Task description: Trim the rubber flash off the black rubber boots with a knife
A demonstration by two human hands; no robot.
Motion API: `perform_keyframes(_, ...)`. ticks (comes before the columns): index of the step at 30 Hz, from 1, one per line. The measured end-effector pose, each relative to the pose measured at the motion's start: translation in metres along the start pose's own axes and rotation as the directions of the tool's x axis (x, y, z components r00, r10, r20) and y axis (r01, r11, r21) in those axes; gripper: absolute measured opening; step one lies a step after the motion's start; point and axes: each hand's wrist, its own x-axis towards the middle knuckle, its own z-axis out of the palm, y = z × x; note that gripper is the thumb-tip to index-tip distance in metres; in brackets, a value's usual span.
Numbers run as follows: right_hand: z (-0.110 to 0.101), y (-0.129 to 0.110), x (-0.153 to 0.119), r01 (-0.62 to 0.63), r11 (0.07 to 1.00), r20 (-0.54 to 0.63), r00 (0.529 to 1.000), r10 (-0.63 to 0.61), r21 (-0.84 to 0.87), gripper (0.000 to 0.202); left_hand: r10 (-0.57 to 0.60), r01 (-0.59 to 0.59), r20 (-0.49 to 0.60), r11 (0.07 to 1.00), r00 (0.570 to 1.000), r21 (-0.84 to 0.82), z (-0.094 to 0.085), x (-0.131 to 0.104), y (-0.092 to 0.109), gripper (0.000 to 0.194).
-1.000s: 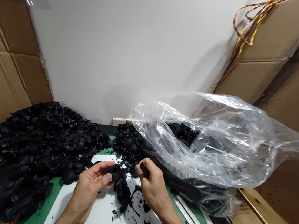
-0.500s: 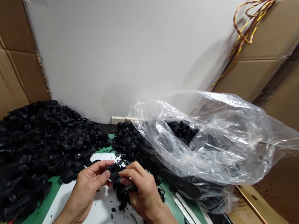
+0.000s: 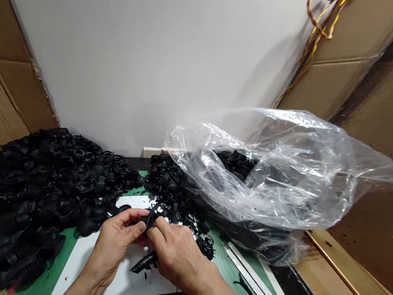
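Observation:
My left hand (image 3: 114, 241) pinches a black ribbed rubber part (image 3: 147, 220) between thumb and fingers, above a white sheet (image 3: 86, 269). Against the part's right side, my right hand (image 3: 177, 250) is closed with its fingers curled. A long black piece with light specks (image 3: 144, 263) sticks out below my right fist; its kind cannot be made out. What the right fingertips pinch is hidden. Black scraps (image 3: 173, 205) lie just beyond the hands.
A large heap of black ribbed parts (image 3: 53, 165) spreads on the left. At right stands a clear plastic bag (image 3: 287, 181) with black parts inside. White strips (image 3: 257, 285) lie on the green mat (image 3: 230, 266). A gold phone (image 3: 351, 274) rests far right, near cardboard (image 3: 392, 147).
My right hand has turned and closed in against the ribbed part. The black piece at its palm now points down and left. The whole view has shifted slightly.

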Motion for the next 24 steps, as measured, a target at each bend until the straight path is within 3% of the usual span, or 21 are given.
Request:
perform_keyframes(5, 0.008, -0.003, -0.002, 0.004, 0.995, -0.037, 0.999, -0.008, -0.097, 0.017, -0.012, 0.012, 0.015, 1.0, 1.0, -0.003, -0.002, 0.003, -0.003, 0.035)
perform_keyframes(9, 0.012, -0.003, -0.001, -0.116, 0.993, -0.163, 0.98, 0.111, -0.023, 0.016, -0.057, 0.059, 0.058, 0.998, 0.997, -0.037, -0.004, 0.002, -0.001, 0.038)
perform_keyframes(12, 0.01, 0.006, -0.002, -0.258, 0.961, -0.235, 0.933, 0.274, 0.097, 0.012, -0.063, 0.072, 0.1, 0.994, 0.993, -0.083, -0.003, -0.001, 0.002, 0.037)
perform_keyframes(15, 0.008, 0.022, -0.005, -0.384, 0.887, -0.312, 0.835, 0.452, 0.257, 0.011, -0.058, 0.071, 0.112, 0.991, 0.992, -0.112, -0.001, -0.003, 0.005, 0.037)
perform_keyframes(18, 0.005, 0.035, -0.006, -0.421, 0.8, -0.324, 0.755, 0.57, 0.428, 0.012, -0.05, 0.064, 0.104, 0.989, 0.993, -0.134, -0.001, -0.003, 0.006, 0.038)
perform_keyframes(21, 0.001, 0.037, -0.005, -0.436, 0.733, -0.282, 0.724, 0.63, 0.522, 0.012, -0.051, 0.067, 0.103, 0.986, 0.993, -0.151, -0.003, -0.003, 0.006, 0.038)
perform_keyframes(24, -0.002, 0.034, -0.004, -0.425, 0.719, -0.243, 0.743, 0.624, 0.549, 0.012, -0.053, 0.068, 0.089, 0.983, 0.995, -0.168, -0.003, -0.003, 0.007, 0.038)
